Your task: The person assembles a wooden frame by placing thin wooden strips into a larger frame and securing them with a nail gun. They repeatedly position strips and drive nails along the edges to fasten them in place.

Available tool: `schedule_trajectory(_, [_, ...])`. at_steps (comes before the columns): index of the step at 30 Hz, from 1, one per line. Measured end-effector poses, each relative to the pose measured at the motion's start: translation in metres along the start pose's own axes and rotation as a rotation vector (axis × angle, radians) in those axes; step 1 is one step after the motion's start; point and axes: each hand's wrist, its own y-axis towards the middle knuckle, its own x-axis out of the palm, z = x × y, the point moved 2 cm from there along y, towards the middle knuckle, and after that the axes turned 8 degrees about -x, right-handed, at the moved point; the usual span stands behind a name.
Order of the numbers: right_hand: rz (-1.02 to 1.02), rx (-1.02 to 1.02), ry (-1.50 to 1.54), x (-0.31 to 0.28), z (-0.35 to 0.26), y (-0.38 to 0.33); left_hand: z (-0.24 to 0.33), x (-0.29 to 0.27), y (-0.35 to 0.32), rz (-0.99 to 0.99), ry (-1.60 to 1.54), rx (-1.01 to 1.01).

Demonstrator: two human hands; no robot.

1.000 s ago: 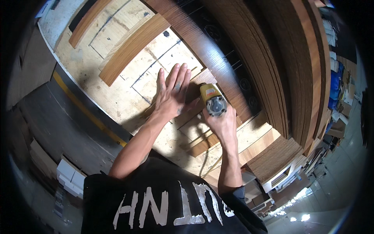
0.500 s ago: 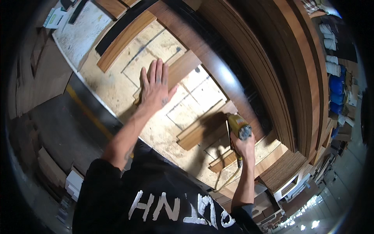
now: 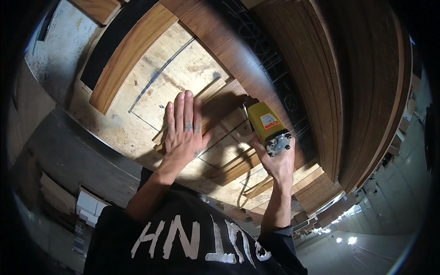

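My left hand [image 3: 184, 130] lies flat with fingers stretched over a short wood piece [image 3: 222, 106], which runs from the hand to the edge of a long dark-brown board [image 3: 208, 34]. My right hand [image 3: 280, 165] is wrapped round the grip of a yellow air nail gun [image 3: 265, 118]. The gun's nose is at the joint between the short piece and the long board; whether it touches cannot be made out. A thin hose [image 3: 260, 187] trails below my right hand. Beneath lies a pale plywood sheet [image 3: 158, 64] with dark marker lines.
Another wood strip [image 3: 130, 57] lies at the left end of the plywood, beside a black strip [image 3: 114, 43]. Nearer my body is a further short wood piece [image 3: 236, 167]. Tall stacked brown boards [image 3: 302, 59] stand along the far right side. Cartons [image 3: 89, 204] sit at lower left.
My right hand has brought the nail gun up and left, from the nearer wood piece to the one under my left hand. The view has moved closer; my left hand stays flat.
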Motion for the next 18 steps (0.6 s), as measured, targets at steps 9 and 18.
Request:
schedule_trajectory(9, [0.009, -0.062, -0.086, -0.002, -0.014, 0.013, 0.001, 0.005, 0.000, 0.090, 0.063, 0.013])
schedule_trajectory(18, [-0.010, 0.023, -0.086, -0.004, -0.016, 0.015, 0.000, 0.003, 0.000, 0.079, 0.018, 0.021])
